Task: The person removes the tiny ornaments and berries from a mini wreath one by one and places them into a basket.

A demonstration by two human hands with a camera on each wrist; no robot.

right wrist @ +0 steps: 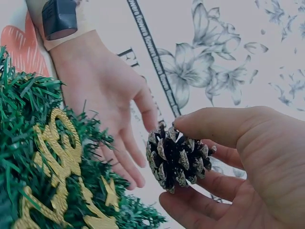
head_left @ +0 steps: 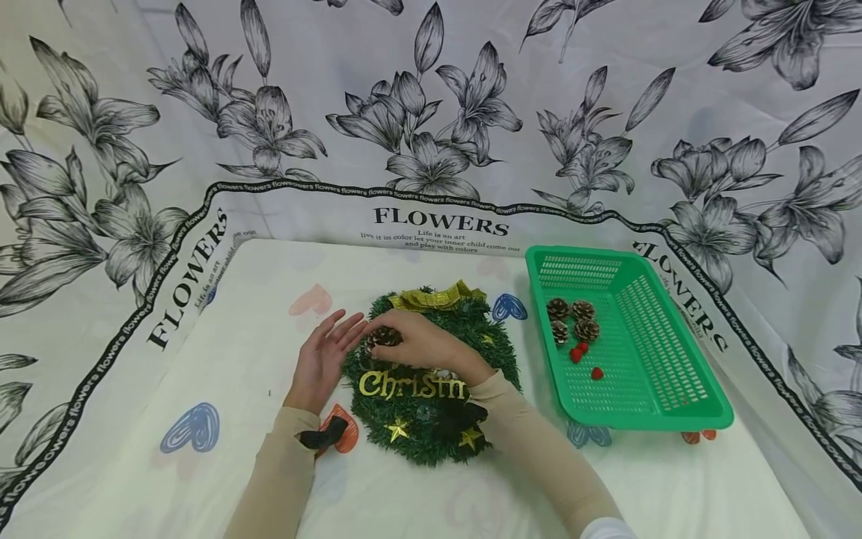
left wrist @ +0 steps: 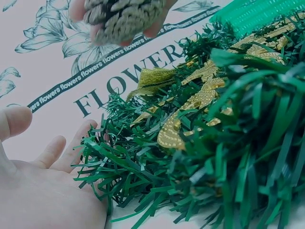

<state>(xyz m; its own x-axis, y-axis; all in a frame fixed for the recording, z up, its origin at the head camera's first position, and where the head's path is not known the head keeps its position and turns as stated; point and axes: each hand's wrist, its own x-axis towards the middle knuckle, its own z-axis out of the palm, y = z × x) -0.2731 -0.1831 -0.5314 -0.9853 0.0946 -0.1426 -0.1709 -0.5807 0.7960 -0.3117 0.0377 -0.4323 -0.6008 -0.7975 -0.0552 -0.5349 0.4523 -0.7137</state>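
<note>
A pine cone with pale-tipped scales is pinched between the thumb and fingers of my right hand, above the upper left part of a green tinsel wreath. Gold "Christm" lettering crosses the wreath, its right end hidden by my right forearm. Gold stars and a gold ribbon bow also decorate it. My left hand lies palm up at the wreath's left edge, fingers extended; in the left wrist view its fingertips are right at the tinsel.
To the right stands a green plastic basket with several pine cones and small red pieces in its left part. A white cloth with printed hearts covers the table, and a flower-printed curtain hangs behind.
</note>
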